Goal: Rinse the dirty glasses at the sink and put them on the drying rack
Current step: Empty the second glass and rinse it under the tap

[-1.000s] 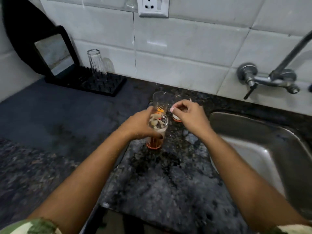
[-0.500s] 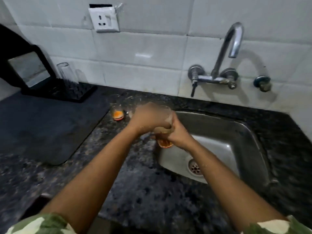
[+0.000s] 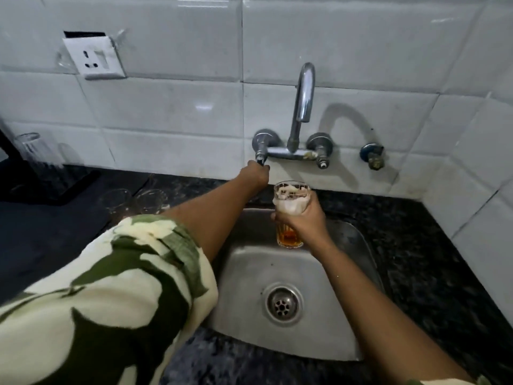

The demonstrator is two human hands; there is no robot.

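The right hand (image 3: 301, 218) is wrapped around a dirty glass (image 3: 290, 212), upright over the back of the steel sink (image 3: 327, 337), below the faucet spout (image 3: 304, 93); froth coats its upper part and amber liquid sits at the bottom. The left hand (image 3: 255, 173) curls its grip on the left tap handle (image 3: 261, 160). Two empty glasses (image 3: 133, 201) stand on the tabletop (image 3: 433, 262) left of the sink. Another glass (image 3: 36, 151) stands in the black drying rack (image 3: 47, 187) beyond.

At frame centre the right hand (image 3: 301, 218) grips a dirty glass (image 3: 290, 212) upright over the steel sink (image 3: 327, 323) — orange dregs at its base. The left hand (image 3: 255, 175) holds the tap's left handle (image 3: 261, 158); two glasses (image 3: 136, 200) stand at mid-left.
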